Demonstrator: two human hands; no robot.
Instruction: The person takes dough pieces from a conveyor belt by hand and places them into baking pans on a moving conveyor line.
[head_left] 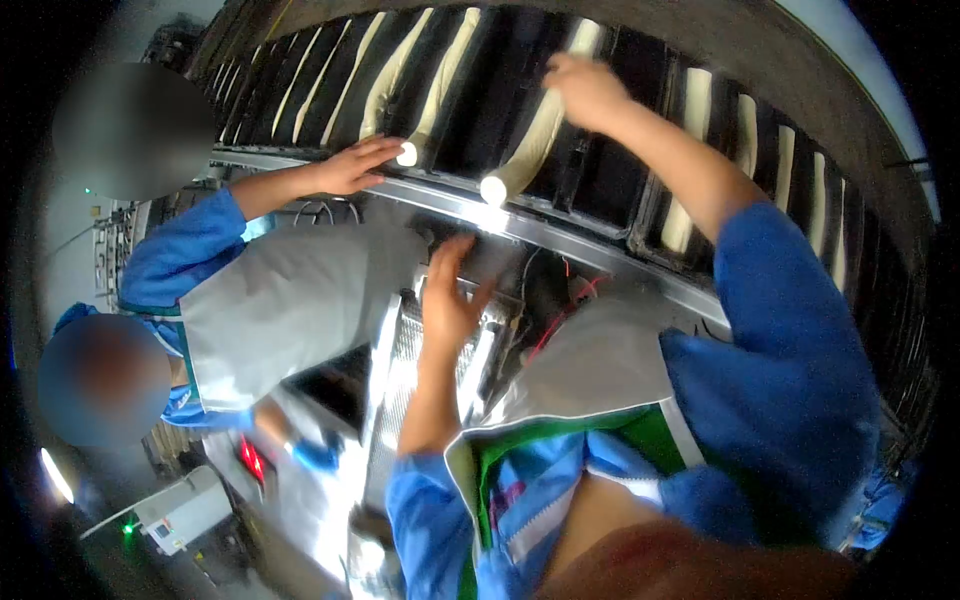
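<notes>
Right hand (590, 92) curled over far half of pale roll (528, 160); grip too blurred to tell. Roll slanted across dark tray (602, 185). Left hand (450, 302) was spread, apart; supporting both ends seemed wise.

Factory: grey aprons (280, 310), black trays (605, 185)
</notes>
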